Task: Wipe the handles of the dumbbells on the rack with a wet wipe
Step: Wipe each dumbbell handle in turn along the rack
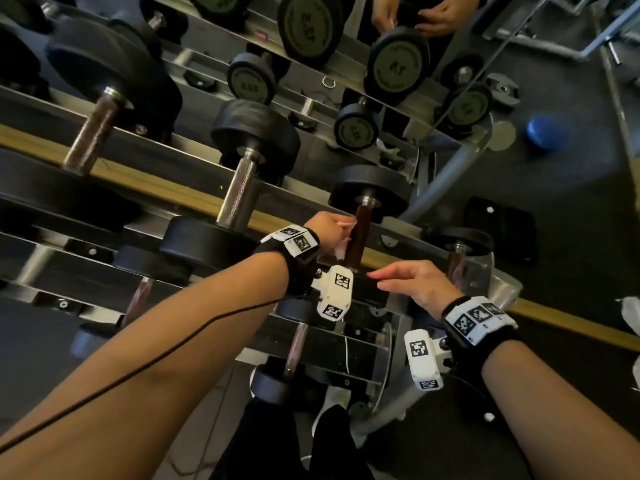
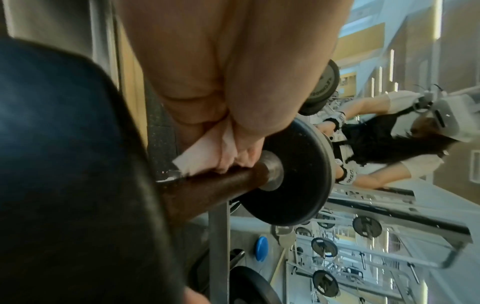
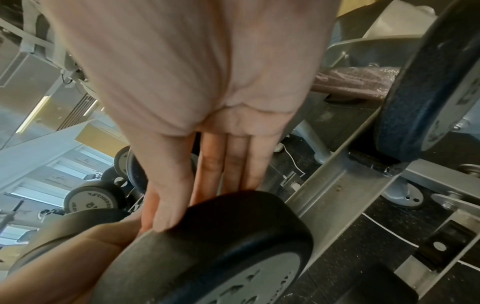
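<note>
Brown, rust-toned metal forms the one handle (image 1: 360,233) under inspection, lying on the steel rack (image 1: 194,197), where my left hand (image 1: 329,230) pinches one crumpled white wet wipe (image 2: 205,152) against it while my right hand (image 1: 415,284), fingers straight and together, rests on its near black rubber head (image 3: 233,236).

The left hand (image 1: 329,227) presses a pale wet wipe (image 1: 341,247) against the dark brown handle (image 1: 360,233) of a dumbbell lying on the rack (image 1: 194,195). The wipe bunches under its fingers, just left of the handle. Below and right of that hand, the right hand (image 1: 415,284) lies with straight fingers on what seems to be the dumbbell's near black head (image 1: 367,289), blurred here.
</note>
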Motion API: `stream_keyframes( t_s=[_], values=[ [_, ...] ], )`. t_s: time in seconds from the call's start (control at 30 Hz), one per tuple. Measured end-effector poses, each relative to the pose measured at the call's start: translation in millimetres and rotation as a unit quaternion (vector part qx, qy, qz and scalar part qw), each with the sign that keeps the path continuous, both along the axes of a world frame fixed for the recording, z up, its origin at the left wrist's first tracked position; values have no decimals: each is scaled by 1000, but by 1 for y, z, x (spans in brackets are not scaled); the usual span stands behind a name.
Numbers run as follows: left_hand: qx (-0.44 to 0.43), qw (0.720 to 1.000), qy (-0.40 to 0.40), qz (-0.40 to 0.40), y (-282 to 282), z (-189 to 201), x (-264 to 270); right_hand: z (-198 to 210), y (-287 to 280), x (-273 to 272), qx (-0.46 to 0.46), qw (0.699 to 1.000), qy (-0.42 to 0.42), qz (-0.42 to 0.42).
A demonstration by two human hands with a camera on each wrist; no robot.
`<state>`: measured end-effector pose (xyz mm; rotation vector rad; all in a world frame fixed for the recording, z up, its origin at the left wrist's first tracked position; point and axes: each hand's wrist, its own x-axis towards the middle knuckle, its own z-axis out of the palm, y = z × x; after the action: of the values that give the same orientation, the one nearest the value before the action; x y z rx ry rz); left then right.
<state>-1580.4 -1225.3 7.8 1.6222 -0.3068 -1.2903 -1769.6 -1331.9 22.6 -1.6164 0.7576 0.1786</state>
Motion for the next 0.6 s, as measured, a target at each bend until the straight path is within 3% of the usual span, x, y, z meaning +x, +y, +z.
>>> stream_keyframes(
  t_s=[0.13,0.27,0.37,0.47,0.6],
  values=[
    [30,998,-22,-46,12,6,13,0,8,-4,-22,999,-28,-5],
    [36,997,-68,12,-3,4,22,-6,14,-13,9,998,-51,-32],
    [-8,999,4,33,-13,3,2,-17,17,-20,35,998,-38,-43],
    [-30,997,46,57,-6,1,-13,-26,19,-23,146,984,-52,-93],
    [-1,999,44,-14,15,3,-4,-27,18,-24,211,968,-67,-115]
  ],
)
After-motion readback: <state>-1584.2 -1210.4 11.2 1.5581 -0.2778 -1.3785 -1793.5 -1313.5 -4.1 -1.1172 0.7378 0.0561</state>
